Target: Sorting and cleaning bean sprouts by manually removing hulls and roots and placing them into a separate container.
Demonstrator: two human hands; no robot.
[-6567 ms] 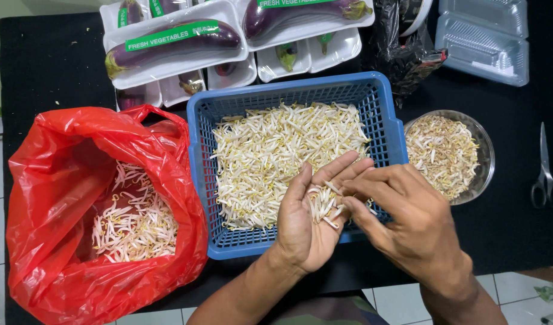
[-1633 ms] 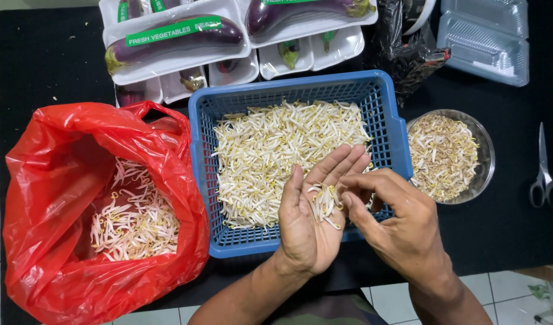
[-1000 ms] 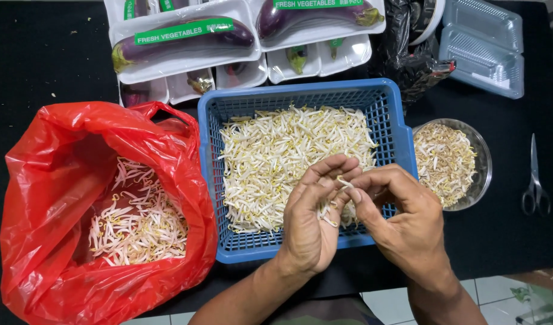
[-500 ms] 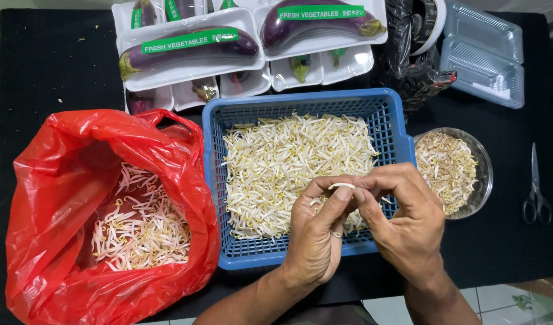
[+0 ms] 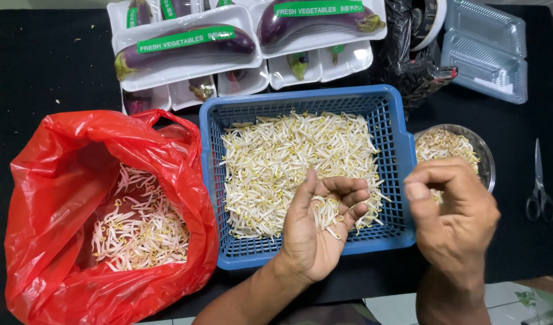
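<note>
Your left hand (image 5: 315,232) cups a small bunch of bean sprouts (image 5: 324,213) over the blue basket (image 5: 403,150), catching strays, while your right hand (image 5: 454,210) pinches shut, contents unclear, beside the glass bowl (image 5: 487,162).

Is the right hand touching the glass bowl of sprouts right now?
Cannot tell. In the head view the right hand overlaps the near rim of the glass bowl, but from straight above it could be hovering over it rather than resting on it.
</note>
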